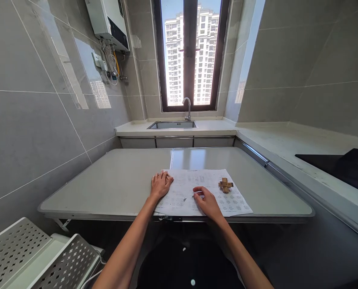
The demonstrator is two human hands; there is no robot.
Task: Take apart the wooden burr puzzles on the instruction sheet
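Observation:
A large printed sheet with rows of small diagrams lies on the folding table. My left hand rests flat on its left edge, fingers stretched forward and slightly spread. Over the middle of the sheet is my right hand, its fingers loosely curled and a gap showing between thumb and forefinger. A tiny dark mark or bit shows by the thumb tip, too small to name. Left of that hand, a small grey scrap is on the paper. A brown wooden cross-shaped puzzle sits on the sheet's right part, apart from both hands.
The pale folding table has a centre seam. Beyond it stands a counter with a sink and a tap below the window. A black bag lies on the right counter. White perforated panels stand at lower left.

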